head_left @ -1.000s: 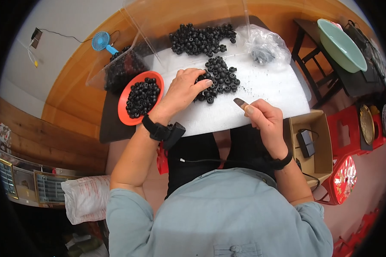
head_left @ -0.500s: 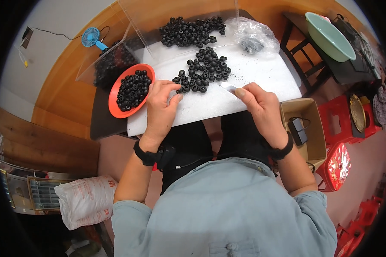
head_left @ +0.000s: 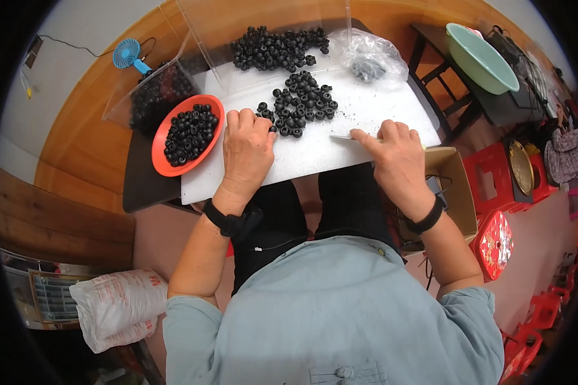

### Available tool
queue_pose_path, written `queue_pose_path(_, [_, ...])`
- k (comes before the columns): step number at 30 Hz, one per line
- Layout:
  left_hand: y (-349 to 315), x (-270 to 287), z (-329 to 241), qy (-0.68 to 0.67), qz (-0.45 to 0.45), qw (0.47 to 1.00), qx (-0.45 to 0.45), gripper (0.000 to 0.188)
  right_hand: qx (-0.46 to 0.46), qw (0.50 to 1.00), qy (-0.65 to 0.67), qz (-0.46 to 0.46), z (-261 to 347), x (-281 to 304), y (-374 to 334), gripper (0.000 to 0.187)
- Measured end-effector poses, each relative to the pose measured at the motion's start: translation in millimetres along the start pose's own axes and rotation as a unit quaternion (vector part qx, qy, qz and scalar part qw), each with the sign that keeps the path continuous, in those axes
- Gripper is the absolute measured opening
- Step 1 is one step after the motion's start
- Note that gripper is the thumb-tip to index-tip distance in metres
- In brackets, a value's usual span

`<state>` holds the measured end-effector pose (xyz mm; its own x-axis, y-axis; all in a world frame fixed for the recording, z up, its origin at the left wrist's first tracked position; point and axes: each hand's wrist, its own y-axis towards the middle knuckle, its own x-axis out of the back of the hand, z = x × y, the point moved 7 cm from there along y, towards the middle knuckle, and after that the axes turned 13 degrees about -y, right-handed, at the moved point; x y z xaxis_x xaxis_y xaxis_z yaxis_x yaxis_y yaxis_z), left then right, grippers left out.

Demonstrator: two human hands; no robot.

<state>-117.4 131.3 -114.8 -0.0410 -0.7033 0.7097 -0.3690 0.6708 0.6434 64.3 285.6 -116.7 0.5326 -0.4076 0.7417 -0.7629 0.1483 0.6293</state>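
On a white foam board [head_left: 372,109] lies a loose group of small black round pieces [head_left: 305,99], each with a hole in it. My left hand [head_left: 247,151] rests at the near left edge of that group with its fingers curled in. A black piece shows beside its fingertips, but what it pinches is hidden under the hand. My right hand [head_left: 398,157] is closed around a small knife [head_left: 343,137], its thin blade pointing left just above the board. Left of my left hand, an orange-red bowl [head_left: 168,170] holds many more of the black pieces.
A larger heap of black pieces [head_left: 276,48] and a clear plastic bag [head_left: 379,58] lie at the back. A clear bin [head_left: 119,106] with black pieces and a blue fan [head_left: 127,52] stand at the left. A cardboard box [head_left: 459,192] sits by my right arm.
My left hand has turned over, its back now up, and its fingers have curled in. My right hand has lowered the knife blade flatter over the board. The whole view has shifted slightly.
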Motion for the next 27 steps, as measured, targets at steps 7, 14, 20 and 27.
queue_pose_path(7, [-19, 22, -21, -0.127, 0.001, 0.992, 0.017, 0.015, -0.041, 0.996, 0.076, -0.021, -3, 4, 4, 0.029])
queue_pose_path(14, [-31, 15, -11, -0.237, 0.021, 0.968, 0.082, 0.026, -0.052, 0.994, 0.073, -0.064, 9, -15, 15, 0.013])
queue_pose_path(20, [-43, 29, -5, -0.248, 0.016, 0.963, 0.099, 0.029, -0.135, 0.977, 0.145, -0.073, -9, -6, 12, 0.014])
queue_pose_path(27, [-30, 26, -31, -0.170, -0.001, 0.986, -0.002, 0.023, -0.073, 0.980, 0.163, -0.085, 27, -3, 17, 0.019])
